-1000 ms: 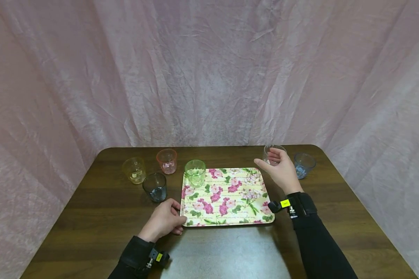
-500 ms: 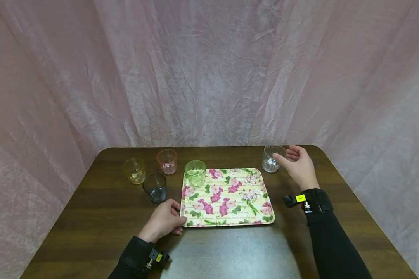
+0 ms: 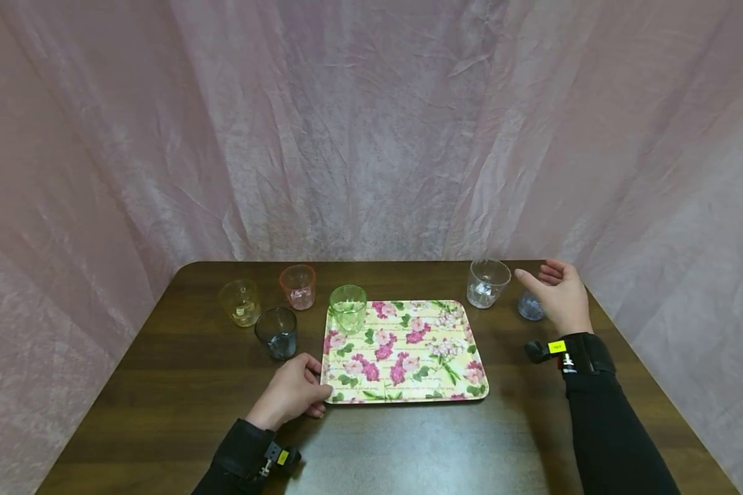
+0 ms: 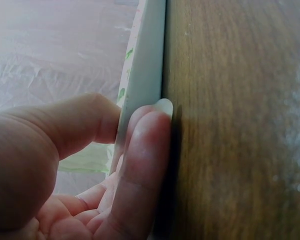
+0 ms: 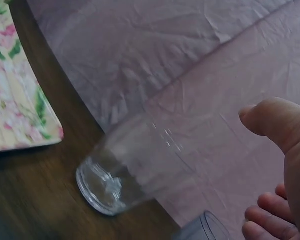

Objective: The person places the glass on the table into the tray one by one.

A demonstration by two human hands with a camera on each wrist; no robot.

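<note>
At the near left corner of a floral tray [image 3: 402, 350], my left hand [image 3: 289, 390] pinches the rim. Its thumb [image 4: 90, 120] lies over the edge and a finger [image 4: 147, 150] against the outer side. My right hand [image 3: 560, 297] holds nothing, its thumb spread from the bent fingers. It hovers over a bluish glass [image 3: 530, 307], partly hidden behind it in the head view; the rim of this glass [image 5: 202, 229] shows low in the right wrist view. Left of that hand stands a clear glass [image 3: 486, 285], upright. A green glass [image 3: 348, 311] is on the tray's far left corner.
Left of the tray stand a pink glass [image 3: 298, 287], a yellow glass [image 3: 240, 304] and a dark grey glass [image 3: 276, 335], the grey one close by my left hand. Behind the far edge of the wooden table [image 3: 161, 385] hangs a pale pink curtain [image 3: 371, 137].
My right hand has let go of the clear glass and moved right, over to the bluish glass. The clear glass stays standing beyond the tray. My left hand keeps its place on the rim.
</note>
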